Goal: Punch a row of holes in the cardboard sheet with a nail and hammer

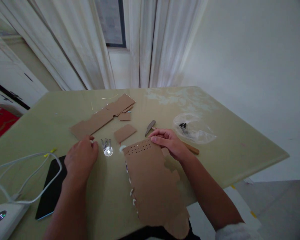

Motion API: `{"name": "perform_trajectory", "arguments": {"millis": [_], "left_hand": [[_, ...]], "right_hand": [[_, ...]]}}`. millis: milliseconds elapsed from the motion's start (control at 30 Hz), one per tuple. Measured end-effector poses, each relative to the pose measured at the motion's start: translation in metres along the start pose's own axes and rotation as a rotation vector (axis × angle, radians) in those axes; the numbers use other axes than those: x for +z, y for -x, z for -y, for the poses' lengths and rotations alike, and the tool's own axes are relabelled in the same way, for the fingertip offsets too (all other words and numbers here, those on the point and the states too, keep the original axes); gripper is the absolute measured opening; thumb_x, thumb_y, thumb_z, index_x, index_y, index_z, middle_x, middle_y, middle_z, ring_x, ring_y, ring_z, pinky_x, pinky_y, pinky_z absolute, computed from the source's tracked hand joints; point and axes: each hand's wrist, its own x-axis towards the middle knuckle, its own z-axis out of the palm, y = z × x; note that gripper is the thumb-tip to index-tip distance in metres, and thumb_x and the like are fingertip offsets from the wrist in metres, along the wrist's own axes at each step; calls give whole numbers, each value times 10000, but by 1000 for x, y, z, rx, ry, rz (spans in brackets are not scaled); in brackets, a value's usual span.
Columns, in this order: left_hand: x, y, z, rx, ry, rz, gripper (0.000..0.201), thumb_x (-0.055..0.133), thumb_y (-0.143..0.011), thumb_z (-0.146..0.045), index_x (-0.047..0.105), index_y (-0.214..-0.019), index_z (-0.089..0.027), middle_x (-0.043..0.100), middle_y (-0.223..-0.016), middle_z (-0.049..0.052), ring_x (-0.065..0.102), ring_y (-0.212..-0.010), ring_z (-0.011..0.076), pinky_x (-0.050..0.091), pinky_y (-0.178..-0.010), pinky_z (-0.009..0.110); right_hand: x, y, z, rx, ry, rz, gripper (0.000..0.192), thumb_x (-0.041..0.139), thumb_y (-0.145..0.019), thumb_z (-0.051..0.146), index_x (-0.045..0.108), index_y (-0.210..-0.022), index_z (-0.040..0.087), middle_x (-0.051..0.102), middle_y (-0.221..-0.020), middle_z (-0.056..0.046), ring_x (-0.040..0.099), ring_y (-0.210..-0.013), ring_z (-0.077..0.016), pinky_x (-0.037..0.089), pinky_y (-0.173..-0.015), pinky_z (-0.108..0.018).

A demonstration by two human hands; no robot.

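Note:
My right hand [167, 141] grips the top right corner of a cardboard piece [152, 183], thumb on top and fingers at the edge. Rows of small holes run along the cardboard's top, and white bits line its left side. Beneath my right forearm and hand passes a hammer, its metal head [150, 127] and wooden handle [191, 148] showing at either side. My left hand [82, 153] is closed over the table, left of several nails [106, 144] beside a small clear disc [108, 151]. Whatever its curled fingers may hold is hidden.
Cardboard strips [100, 120] and a smaller cardboard scrap [125, 133] lie farther back. A clear plastic bag [200, 131] with small black pieces lies at right. At left are a black tablet-like device [50, 190], a white cable [35, 201] and a white box [7, 220].

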Motion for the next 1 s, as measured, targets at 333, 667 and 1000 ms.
{"name": "perform_trajectory", "arguments": {"millis": [333,667,1000], "left_hand": [[0,2,-17,-55,-64,163,403,460,-1064,-325,664,-1355,-136,765,-1301,286,758,-1167,451,577,-930,545],[-4,6,-24,15,94,-99,387,493,-1042,-332,731,-1264,-122,776,-1182,241,734,-1085,402,547,-917,481],[-15,68,-87,251,1155,98,440,722,-960,-620,793,-825,-208,644,-713,5,554,-665,164,415,-580,244]], "right_hand": [[-7,-9,-4,-22,-3,-19,375,950,-776,516,832,-879,176,744,-803,-9,638,-704,-124,489,-681,-250],[-1,-7,0,-3,-79,-76,275,922,-737,434,818,-814,192,709,-750,7,618,-657,-126,460,-599,-234],[8,-1,3,-42,-170,-65,301,949,-744,441,822,-876,203,723,-766,14,627,-646,-112,495,-603,-222]]}}
